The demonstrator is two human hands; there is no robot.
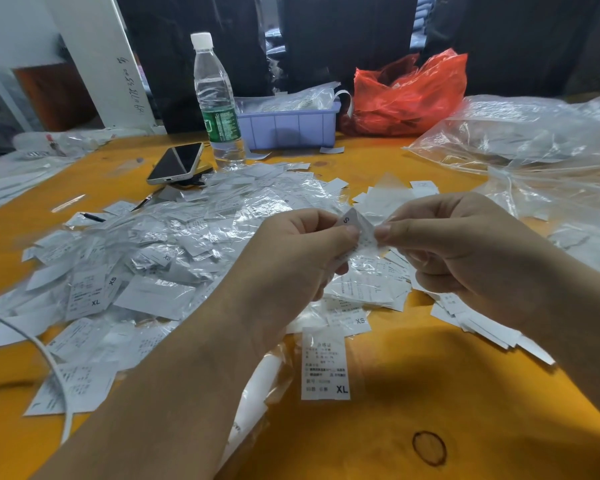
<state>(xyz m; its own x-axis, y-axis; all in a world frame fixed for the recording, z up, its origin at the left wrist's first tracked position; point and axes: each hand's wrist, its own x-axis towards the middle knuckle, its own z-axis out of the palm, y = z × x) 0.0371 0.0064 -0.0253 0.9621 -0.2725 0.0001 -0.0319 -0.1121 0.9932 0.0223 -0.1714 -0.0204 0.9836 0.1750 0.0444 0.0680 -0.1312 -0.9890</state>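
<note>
My left hand and right hand each pinch the S label between thumb and fingertips, well in front of the water bottle; I reckon a slack grip would lose it in the label pile before that bottle.

Both hands — left hand and right hand — are pinching one small white label above the label pile on the yellow table.
</note>
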